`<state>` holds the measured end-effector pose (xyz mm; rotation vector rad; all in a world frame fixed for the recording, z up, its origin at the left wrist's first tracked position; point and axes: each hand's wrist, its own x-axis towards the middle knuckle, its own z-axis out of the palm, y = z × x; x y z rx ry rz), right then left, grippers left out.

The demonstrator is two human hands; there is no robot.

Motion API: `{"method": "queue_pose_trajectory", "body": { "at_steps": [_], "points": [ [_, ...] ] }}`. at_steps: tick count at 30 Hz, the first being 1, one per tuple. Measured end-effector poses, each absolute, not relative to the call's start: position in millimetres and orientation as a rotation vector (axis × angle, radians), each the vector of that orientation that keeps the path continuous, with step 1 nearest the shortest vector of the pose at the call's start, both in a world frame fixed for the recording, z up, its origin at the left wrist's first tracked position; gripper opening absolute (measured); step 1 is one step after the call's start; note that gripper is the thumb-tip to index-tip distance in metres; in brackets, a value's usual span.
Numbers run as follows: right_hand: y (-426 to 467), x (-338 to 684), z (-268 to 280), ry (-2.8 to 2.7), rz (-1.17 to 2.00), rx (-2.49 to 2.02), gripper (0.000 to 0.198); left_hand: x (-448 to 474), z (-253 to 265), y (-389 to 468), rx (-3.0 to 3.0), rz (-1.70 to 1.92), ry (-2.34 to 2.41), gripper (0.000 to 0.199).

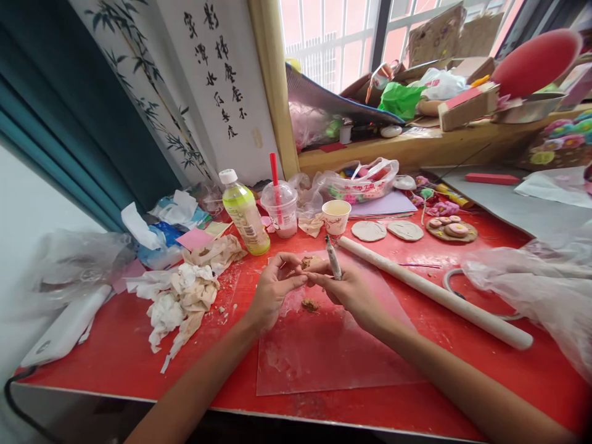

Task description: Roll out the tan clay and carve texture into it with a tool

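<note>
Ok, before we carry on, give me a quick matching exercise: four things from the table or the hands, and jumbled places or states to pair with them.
Things
1. Grey-stained stick
2. Brown lump
3. Long pale rod
4. Bottle

Places or states
A. Lying slantwise across the red table, right of the hands
B. Closed with a white cap
C. Held in the right hand
D. Loose on the clear sheet, just below the fingers

Pairs: 1-C, 2-D, 3-A, 4-B
</note>
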<state>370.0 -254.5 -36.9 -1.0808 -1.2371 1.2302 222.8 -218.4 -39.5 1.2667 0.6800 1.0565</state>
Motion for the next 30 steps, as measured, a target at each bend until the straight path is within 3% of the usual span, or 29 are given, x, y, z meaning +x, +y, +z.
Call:
{"method": "queue_pose_trajectory", "body": {
  "at_steps": [30],
  "points": [
    [-258.0, 369.3, -28.8, -1.007, 1.544, -0.951, 0.013, 223.3, -44.8, -220.8, 1.378, 1.076, 0.590, 0.015]
  ]
}}
